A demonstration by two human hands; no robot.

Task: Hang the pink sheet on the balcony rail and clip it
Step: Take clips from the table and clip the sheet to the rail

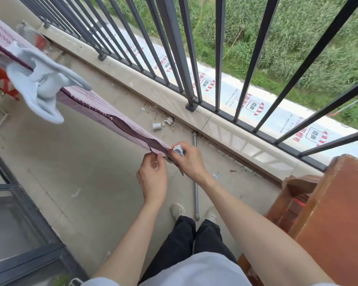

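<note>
At near end of stretched pink patterned sheet (103,108), dark-trimmed, left hand (153,176) pinching hem, right hand (189,159) pinching small white tag (179,150); pull taut, align edges, mind pale-blue plastic clip (39,83).

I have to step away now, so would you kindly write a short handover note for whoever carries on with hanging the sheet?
Left hand: pinches the near end of the pink sheet by its dark-edged hem.
Right hand: grips the same end, with a small white tag or clip between its fingers; which it is cannot be told.
The sheet runs in a stretched band from the hands up to the left, where a large pale blue clip already clamps it.
The railing stands beyond, and the near end is not on it.
Done: one clip on.
Left: fix and clip the near end.
</note>
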